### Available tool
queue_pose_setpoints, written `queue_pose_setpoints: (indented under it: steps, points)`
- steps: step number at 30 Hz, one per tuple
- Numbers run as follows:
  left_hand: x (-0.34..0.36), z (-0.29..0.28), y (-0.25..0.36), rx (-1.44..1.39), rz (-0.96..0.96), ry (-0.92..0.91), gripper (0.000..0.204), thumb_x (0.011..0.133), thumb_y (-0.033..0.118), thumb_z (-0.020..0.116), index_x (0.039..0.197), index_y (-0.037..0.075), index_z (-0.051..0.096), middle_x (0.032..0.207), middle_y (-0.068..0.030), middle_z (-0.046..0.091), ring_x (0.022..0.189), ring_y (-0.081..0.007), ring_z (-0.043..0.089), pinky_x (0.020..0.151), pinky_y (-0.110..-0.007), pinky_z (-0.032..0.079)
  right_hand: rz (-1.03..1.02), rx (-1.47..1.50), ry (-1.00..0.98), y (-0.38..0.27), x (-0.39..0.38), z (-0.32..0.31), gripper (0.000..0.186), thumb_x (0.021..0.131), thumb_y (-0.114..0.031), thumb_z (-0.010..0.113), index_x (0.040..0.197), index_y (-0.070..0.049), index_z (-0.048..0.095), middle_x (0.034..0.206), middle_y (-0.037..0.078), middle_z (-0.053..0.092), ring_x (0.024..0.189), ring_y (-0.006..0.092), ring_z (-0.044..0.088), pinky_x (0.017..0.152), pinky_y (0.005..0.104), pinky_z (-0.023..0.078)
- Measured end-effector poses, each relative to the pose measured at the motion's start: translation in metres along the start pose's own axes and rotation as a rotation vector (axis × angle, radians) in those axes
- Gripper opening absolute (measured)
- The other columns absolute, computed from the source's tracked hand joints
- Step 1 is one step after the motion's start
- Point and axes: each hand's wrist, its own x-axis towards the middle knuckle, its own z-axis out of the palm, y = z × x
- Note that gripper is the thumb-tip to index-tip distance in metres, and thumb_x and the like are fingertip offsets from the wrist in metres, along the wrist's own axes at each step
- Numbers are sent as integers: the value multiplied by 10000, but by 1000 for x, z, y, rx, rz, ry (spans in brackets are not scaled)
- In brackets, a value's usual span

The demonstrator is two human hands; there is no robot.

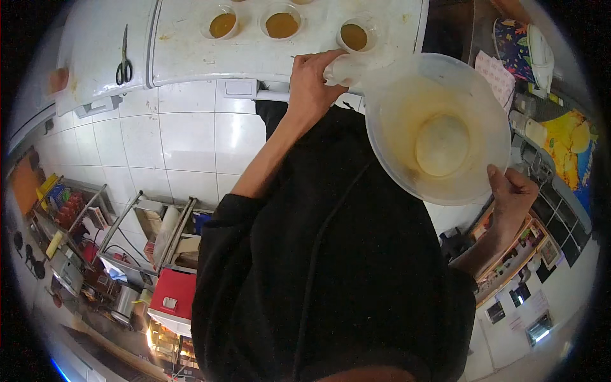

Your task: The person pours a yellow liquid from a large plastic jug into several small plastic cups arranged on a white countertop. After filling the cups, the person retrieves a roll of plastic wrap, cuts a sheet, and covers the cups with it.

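My right hand is closed on the rim of a large translucent plastic bowl. The bowl is tilted, with a yellowish-brown film on its inside and base. At the bowl's far left edge, my left hand is closed around a small clear plastic cup; what that cup contains cannot be made out. Just beyond, clear cups with amber-brown liquid stand on a white surface: one cup nearest the bowl, another cup in the middle and a third cup farther left.
Black-handled scissors lie on the left part of the white freezer-like top. White floor tiles show below its edge. A wire rack stands at right, and a red-lidded cooler at lower left.
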Motion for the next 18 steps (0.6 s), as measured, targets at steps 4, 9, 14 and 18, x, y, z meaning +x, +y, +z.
queue_pose_setpoints:
  steps: [4, 9, 14, 18]
  points:
    - [-4, 2, -1, -22, 9, -3, 532, 598, -4, 754, 1100, 129, 639, 1040, -90, 644, 944, -279, 542, 721, -320, 543, -2, -98, 24, -10, -6, 1, 194, 687, -92, 786, 700, 54, 659, 579, -13, 541, 546, 46, 441, 511, 206, 350]
    - [-9, 0, -2, -56, 14, -19, 572, 585, -25, 752, 1115, 152, 632, 1039, -75, 632, 978, -265, 510, 716, -307, 533, 49, -134, 15, -27, -11, 6, 170, 681, -63, 784, 694, 55, 663, 586, -4, 561, 547, 36, 447, 516, 193, 358]
    - [-13, -1, -8, -58, 15, -8, 584, 591, -24, 755, 1131, 159, 626, 1056, -71, 630, 971, -265, 518, 697, -297, 537, 46, -117, -31, -30, -10, 9, 191, 676, -71, 794, 706, 60, 657, 599, 10, 570, 547, 55, 464, 530, 199, 383]
    - [-13, -1, -13, -138, -4, -17, 576, 605, -22, 753, 1136, 161, 626, 1065, -81, 629, 970, -260, 531, 662, -290, 536, 75, -189, 109, -10, -14, 5, 300, 661, -100, 828, 781, 69, 611, 690, 43, 568, 598, 87, 504, 558, 221, 437]
